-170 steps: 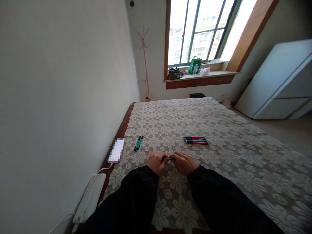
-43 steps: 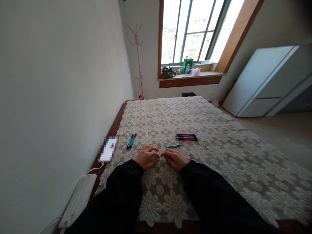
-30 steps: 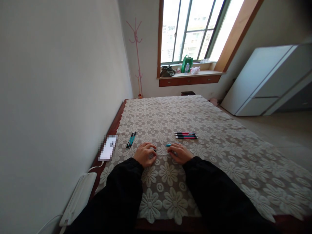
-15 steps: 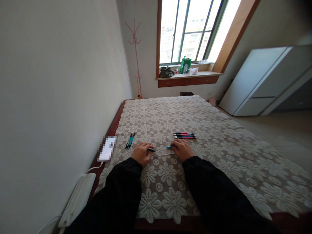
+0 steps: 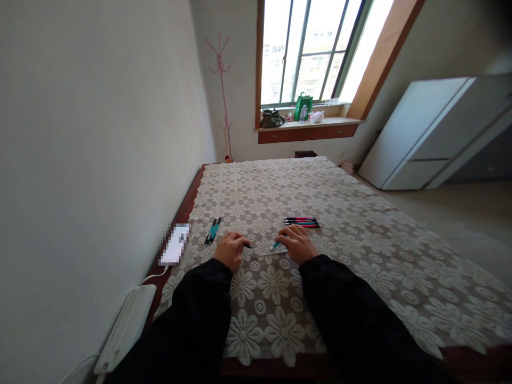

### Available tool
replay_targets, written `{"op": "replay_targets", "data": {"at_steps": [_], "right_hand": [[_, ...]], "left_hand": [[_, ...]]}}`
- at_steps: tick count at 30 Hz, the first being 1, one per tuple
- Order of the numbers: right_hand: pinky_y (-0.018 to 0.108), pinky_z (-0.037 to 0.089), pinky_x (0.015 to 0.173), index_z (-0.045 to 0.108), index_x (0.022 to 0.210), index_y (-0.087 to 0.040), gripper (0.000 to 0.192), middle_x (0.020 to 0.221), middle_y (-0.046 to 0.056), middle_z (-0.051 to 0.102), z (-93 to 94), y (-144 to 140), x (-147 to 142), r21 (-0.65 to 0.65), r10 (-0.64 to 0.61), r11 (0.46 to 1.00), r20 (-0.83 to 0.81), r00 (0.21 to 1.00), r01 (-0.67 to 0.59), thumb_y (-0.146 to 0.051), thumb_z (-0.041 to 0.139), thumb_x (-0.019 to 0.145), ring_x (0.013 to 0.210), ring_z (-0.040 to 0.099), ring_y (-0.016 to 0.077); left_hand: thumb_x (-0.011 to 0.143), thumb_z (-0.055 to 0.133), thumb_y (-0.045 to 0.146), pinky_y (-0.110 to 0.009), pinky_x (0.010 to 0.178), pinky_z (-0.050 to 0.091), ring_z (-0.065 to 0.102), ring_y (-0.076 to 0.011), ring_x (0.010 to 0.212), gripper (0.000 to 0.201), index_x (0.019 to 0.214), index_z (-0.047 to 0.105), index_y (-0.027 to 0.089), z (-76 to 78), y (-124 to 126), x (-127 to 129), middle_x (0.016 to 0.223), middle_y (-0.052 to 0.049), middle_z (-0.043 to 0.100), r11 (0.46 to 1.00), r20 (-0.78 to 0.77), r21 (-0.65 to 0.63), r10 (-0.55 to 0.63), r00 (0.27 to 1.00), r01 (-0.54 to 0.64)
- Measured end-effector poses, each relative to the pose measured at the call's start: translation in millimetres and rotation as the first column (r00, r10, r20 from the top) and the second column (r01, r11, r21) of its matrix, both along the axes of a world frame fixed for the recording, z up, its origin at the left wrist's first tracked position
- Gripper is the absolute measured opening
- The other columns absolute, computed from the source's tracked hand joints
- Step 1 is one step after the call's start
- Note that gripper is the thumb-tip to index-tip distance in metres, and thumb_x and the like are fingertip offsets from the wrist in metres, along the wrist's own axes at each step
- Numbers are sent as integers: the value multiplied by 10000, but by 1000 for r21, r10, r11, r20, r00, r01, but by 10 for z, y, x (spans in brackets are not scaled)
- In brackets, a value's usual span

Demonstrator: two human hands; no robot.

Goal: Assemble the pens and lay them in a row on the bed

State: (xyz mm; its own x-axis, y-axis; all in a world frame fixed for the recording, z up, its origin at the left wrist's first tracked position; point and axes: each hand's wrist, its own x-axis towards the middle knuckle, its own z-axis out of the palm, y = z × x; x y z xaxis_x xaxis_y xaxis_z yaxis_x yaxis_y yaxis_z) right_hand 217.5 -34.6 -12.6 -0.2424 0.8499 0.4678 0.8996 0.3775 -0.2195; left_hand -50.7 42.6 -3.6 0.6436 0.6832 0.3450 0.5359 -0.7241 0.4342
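On the bed with the beige flower-lace cover (image 5: pixel 320 192), the left hand (image 5: pixel 229 249) pinches a small black pen part (image 5: pixel 247 246); the right hand (image 5: pixel 296 244) grips a teal pen barrel (image 5: pixel 276 244). A thin white refill (image 5: pixel 272 253) lies between them.

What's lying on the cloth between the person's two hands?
Between the left hand and right hand, the head view shows a thin pale rod on the cloth.
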Motion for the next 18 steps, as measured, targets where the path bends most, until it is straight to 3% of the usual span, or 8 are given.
{"op": "replay_targets", "data": {"at_steps": [6, 13, 15, 18], "right_hand": [[438, 309, 1012, 699, 968, -269, 303, 1037, 61, 657, 6, -1, 77, -8, -71, 997, 33, 997, 71, -53, 527, 843, 1031, 520, 257], [428, 354, 992, 677, 1020, -261, 212, 1070, 49, 674, -153, 28, 157, -55, -234, 971, 14, 972, 234, -159, 547, 888, 1037, 556, 248], [448, 353, 1007, 678, 1055, -263, 234, 1136, 54, 661, -164, 32, 140, -22, -212, 977, -7, 977, 212, -163, 564, 877, 1081, 547, 258], [448, 359, 1032, 693, 1045, -280, 221, 1210, 44, 637, -165, 45, 96, 21, -50, 999, -29, 998, 50, -184, 572, 887, 1146, 529, 252]], "left_hand": [[817, 576, 112, -417, 961, 432, 562, -238, 1029, 268, 972, 735, 262, 23, -5, -12, 993, -54, 666, 999, 11, 33, 36, 999, -36], [851, 586, 199, -439, 989, 410, 552, -248, 1097, 202, 1002, 709, 254, -97, 49, -13, 1058, -49, 666, 997, -64, -41, 60, 996, -63], [825, 615, 190, -451, 1012, 397, 551, -252, 1117, 240, 1041, 693, 258, -99, 46, -9, 1106, -49, 661, 998, -37, -36, 46, 998, -47], [796, 630, 152, -442, 1033, 394, 560, -243, 1119, 257, 1026, 686, 250, -66, 28, 2, 1129, -46, 661, 1000, 35, -17, -1, 999, 2]]}}
